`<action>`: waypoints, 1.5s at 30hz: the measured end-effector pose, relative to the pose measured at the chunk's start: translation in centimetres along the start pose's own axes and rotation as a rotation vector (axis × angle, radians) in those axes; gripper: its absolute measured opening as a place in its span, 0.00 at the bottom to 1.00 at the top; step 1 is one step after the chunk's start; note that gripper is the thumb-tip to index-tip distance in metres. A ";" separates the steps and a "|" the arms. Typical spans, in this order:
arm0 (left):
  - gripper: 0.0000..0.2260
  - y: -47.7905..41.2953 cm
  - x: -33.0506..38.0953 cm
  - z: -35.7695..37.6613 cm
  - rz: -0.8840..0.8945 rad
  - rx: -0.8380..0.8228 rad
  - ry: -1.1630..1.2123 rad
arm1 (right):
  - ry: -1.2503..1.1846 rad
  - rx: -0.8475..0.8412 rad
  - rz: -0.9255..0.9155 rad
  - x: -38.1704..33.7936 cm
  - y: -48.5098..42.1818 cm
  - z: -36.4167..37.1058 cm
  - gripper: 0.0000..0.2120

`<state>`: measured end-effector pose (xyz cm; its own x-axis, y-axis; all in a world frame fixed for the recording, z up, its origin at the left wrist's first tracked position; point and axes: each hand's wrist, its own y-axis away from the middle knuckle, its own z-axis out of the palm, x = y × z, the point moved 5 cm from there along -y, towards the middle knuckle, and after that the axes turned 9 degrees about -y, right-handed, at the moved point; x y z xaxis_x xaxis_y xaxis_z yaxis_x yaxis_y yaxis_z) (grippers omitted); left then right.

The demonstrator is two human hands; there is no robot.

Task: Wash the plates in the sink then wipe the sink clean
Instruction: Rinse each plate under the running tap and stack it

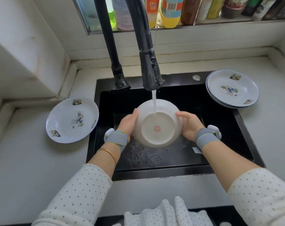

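Note:
A white plate [158, 124] is held bottom side toward me over the black sink [228, 144]. My left hand [128, 123] grips its left rim and my right hand [190, 125] grips its right rim. Water runs from the black faucet head [150, 75] onto the plate's underside. One decorated blue-rimmed plate [72, 119] lies face up on the counter left of the sink. A stack of similar plates [232, 88] rests at the sink's back right corner.
A second black spout [119, 79] hangs left of the faucet. Several bottles [169, 12] stand on the ledge behind. Water droplets cover the sink floor. White counter [24, 160] surrounds the sink, with a wall block at the far left.

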<state>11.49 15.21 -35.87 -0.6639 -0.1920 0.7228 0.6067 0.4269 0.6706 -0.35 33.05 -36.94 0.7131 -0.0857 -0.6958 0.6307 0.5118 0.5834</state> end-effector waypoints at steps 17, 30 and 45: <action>0.13 -2.0 0.7 -2.0 -0.095 0.155 0.236 | 0.285 0.172 0.211 1.0 -0.5 2.0 0.20; 0.23 -0.4 -1.2 -3.9 -0.005 0.332 0.079 | 0.121 0.129 0.603 3.9 -0.7 3.4 0.34; 0.09 0.4 -2.7 -0.7 0.051 0.200 -0.066 | 0.216 0.240 0.308 3.2 1.0 2.7 0.17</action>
<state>13.82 15.25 -37.43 -0.6657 -0.1107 0.7380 0.5457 0.6023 0.5826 3.40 30.99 -37.50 0.8144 0.2337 -0.5312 0.4702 0.2706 0.8400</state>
